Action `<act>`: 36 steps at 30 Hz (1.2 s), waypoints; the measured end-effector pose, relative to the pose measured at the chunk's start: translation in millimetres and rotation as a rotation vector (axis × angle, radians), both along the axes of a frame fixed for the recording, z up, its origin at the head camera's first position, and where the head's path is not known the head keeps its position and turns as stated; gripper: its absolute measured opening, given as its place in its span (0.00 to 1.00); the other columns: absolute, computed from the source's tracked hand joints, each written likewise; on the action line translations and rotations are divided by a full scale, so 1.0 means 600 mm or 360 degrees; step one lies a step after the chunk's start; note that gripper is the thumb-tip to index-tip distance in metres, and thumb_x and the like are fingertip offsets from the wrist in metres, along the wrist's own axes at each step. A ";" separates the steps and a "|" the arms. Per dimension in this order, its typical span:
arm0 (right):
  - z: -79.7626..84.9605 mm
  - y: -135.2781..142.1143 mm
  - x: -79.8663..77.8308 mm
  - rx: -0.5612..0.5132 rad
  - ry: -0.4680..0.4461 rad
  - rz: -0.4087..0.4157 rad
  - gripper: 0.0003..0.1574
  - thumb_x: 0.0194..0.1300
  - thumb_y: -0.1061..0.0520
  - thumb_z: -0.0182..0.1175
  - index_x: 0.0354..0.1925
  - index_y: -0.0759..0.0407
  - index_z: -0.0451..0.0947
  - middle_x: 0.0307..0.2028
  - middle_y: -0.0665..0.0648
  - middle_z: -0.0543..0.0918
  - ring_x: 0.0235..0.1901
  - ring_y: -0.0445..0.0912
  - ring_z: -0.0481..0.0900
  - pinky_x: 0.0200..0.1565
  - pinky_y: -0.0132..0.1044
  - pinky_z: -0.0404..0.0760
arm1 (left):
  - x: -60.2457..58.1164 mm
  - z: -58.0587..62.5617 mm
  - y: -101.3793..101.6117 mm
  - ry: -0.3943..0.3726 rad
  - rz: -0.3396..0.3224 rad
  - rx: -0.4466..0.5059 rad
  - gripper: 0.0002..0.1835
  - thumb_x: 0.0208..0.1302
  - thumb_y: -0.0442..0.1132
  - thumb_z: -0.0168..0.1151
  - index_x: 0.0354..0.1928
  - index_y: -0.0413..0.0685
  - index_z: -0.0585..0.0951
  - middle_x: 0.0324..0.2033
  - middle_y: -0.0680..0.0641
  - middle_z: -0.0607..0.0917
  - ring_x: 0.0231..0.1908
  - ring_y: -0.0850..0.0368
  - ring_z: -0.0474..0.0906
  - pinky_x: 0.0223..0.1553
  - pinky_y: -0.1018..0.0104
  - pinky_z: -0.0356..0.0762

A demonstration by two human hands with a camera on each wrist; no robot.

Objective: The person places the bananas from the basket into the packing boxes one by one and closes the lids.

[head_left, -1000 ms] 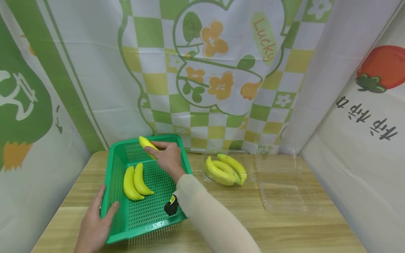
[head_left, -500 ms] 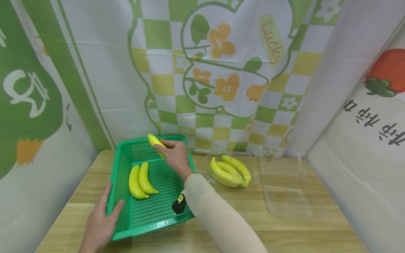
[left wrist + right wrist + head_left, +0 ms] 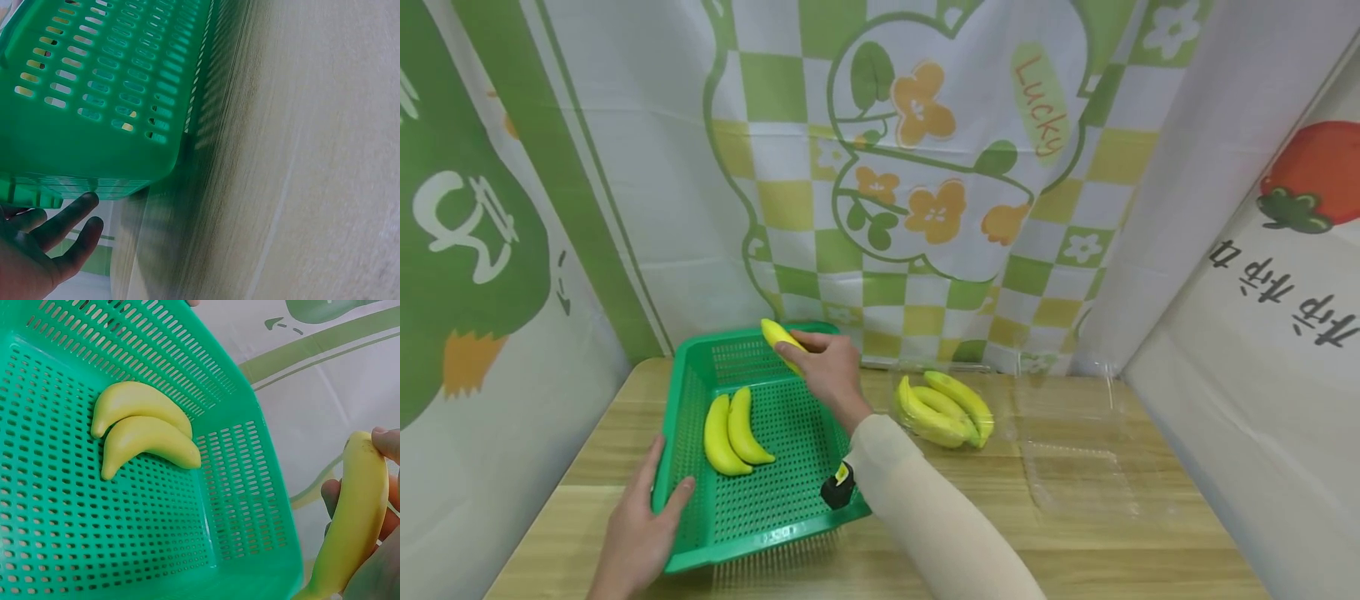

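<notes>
A green plastic basket (image 3: 767, 537) stands at the table's left, with two yellow bananas (image 3: 722, 437) side by side on its floor. My left hand (image 3: 634, 525) holds the basket's left rim, thumb over the inside and fingers along the outer wall. In the left wrist view those fingers (image 3: 69, 228) lie under the rim. Above the basket's far right part, my right hand (image 3: 835, 371) grips a third banana (image 3: 782, 342) between thumb and fingers. The right wrist view shows this banana (image 3: 353, 512) raised beside the basket wall.
Right of the basket, a clear plastic box (image 3: 1000, 412) holds several bananas (image 3: 943, 408). A transparent open clamshell box (image 3: 1075, 467) lies farther right on the wooden table (image 3: 970, 500). Printed cloth (image 3: 925, 308) hangs behind and at both sides.
My right hand and its banana have shifted slightly right over the basket. The head view has turned a little. My left hand stays at the rim, and the two bananas lie as before.
</notes>
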State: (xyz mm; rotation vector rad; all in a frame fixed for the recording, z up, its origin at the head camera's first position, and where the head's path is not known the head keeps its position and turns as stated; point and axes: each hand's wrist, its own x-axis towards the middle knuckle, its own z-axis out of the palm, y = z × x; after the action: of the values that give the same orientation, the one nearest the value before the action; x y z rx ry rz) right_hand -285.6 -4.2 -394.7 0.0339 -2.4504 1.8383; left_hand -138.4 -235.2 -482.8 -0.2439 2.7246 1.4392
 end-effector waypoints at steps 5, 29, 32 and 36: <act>0.008 0.016 0.001 0.0006 -0.0008 -0.0021 0.23 0.64 0.44 0.78 0.56 0.47 0.91 0.52 0.52 0.93 0.38 0.39 0.84 0.32 0.29 0.79 | 0.001 0.001 0.002 -0.0001 0.0005 0.0012 0.45 0.84 0.57 0.48 0.86 0.67 0.31 0.86 0.36 0.36 0.80 0.18 0.38 0.73 0.15 0.44; -0.001 0.123 0.014 0.0082 0.0101 -0.0076 0.24 0.65 0.44 0.77 0.57 0.47 0.90 0.55 0.54 0.92 0.44 0.42 0.86 0.33 0.28 0.77 | 0.001 -0.002 0.000 -0.0008 0.0010 -0.0016 0.45 0.84 0.57 0.48 0.86 0.63 0.32 0.85 0.34 0.37 0.80 0.18 0.39 0.74 0.16 0.45; -0.002 0.142 0.017 0.0103 0.0119 -0.0094 0.24 0.65 0.44 0.76 0.58 0.47 0.90 0.55 0.55 0.92 0.39 0.42 0.84 0.31 0.29 0.75 | 0.002 -0.002 0.001 0.0018 0.0006 -0.0011 0.45 0.84 0.57 0.48 0.87 0.62 0.32 0.85 0.33 0.38 0.80 0.18 0.40 0.73 0.16 0.45; -0.003 0.164 0.022 0.0100 0.0116 -0.0121 0.24 0.66 0.44 0.76 0.58 0.48 0.90 0.56 0.56 0.91 0.39 0.42 0.85 0.31 0.29 0.77 | 0.003 -0.001 0.001 0.0036 0.0012 -0.0003 0.45 0.84 0.56 0.49 0.87 0.63 0.33 0.85 0.33 0.39 0.80 0.18 0.40 0.73 0.16 0.45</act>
State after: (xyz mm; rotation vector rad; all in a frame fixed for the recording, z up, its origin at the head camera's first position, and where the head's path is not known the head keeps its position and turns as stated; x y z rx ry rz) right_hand -272.2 94.2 -396.5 0.0112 -2.4245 1.6989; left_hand -136.4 -234.5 -483.6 -0.2401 2.7458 1.4506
